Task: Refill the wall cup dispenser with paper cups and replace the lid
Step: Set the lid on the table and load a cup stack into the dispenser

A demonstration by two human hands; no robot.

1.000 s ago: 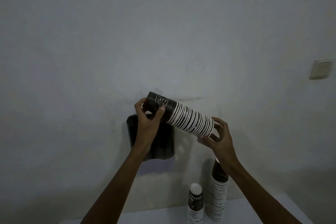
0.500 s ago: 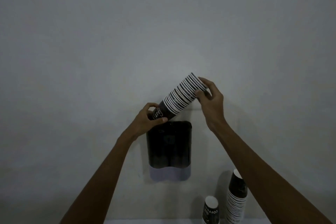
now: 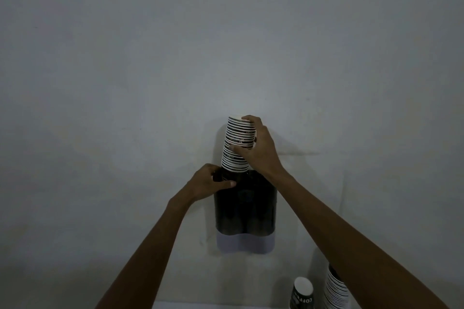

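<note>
A dark wall cup dispenser (image 3: 246, 208) hangs on the grey wall, with a pale base section below it. A stack of paper cups (image 3: 237, 143), black with white rims, stands almost upright with its lower end in the dispenser's left opening. My right hand (image 3: 258, 150) grips the stack's upper part from the right. My left hand (image 3: 213, 182) holds the stack's bottom cup at the dispenser's top left edge. No lid is in view.
At the bottom right a single cup (image 3: 302, 293) marked COFFEE stands upside down beside a second stack of cups (image 3: 335, 291), partly hidden by my right forearm. They rest on a pale surface (image 3: 213, 305) at the bottom edge.
The cup stack has swung from slanted to nearly upright, and its lower end has gone down into the dispenser's left opening. My right hand has slid along the stack.
</note>
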